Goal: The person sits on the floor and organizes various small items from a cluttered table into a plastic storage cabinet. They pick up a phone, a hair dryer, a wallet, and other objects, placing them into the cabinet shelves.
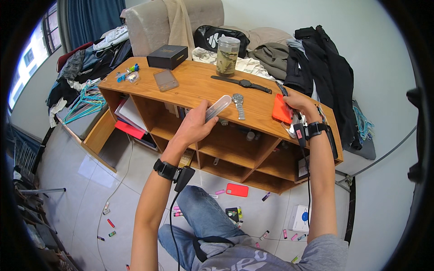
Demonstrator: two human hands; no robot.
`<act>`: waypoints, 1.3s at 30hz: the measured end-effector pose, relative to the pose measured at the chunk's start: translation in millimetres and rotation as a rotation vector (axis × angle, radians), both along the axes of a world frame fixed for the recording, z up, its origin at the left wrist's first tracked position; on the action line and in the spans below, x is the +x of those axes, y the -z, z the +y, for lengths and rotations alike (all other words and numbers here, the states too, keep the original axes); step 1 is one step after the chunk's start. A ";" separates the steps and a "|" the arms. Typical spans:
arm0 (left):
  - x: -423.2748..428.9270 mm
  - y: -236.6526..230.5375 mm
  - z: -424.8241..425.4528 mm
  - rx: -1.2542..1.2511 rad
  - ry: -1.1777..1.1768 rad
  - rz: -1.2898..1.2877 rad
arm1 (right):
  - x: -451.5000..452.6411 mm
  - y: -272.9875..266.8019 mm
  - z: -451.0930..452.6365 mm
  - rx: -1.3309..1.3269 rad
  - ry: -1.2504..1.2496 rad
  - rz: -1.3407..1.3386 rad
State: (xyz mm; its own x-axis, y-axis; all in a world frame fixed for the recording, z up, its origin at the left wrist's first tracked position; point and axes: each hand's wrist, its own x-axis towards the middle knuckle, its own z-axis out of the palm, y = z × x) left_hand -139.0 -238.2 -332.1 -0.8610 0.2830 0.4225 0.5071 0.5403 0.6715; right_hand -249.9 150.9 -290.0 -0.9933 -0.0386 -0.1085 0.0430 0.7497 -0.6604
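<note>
My left hand [196, 123] grips a narrow translucent plastic case [218, 107] just in front of the shelf unit's top. A silver metal-band wristwatch [238, 104] lies close to the case's tip. At the right end of the top, my right hand [300, 101] has its fingers around a dark slender object [281, 88]; its exact kind is unclear. Beside those fingers is an orange-red phone case [281, 110], partly covered by dark items. A black wristwatch [244, 83] lies stretched out farther back, in front of a clear lidded jar [228, 57].
The wooden shelf unit [196, 79] also bears a black box [168, 56], a translucent phone case [165, 80] and small plastic bits [130, 74]. Several lighters and a red phone case [237, 190] lie on the floor around my legs. Cables run from both wrist devices.
</note>
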 end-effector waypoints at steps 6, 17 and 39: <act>-0.3 1.3 9.1 0.311 0.045 -0.177 | 61.1 -22.1 -51.9 -0.610 -0.127 0.021; -3.9 -13.6 47.7 0.844 0.244 -0.301 | 118.3 18.9 -188.1 -0.656 -0.469 0.230; -1.5 6.8 168.4 0.788 0.410 -0.373 | 184.3 38.1 -90.0 -0.298 -0.124 0.512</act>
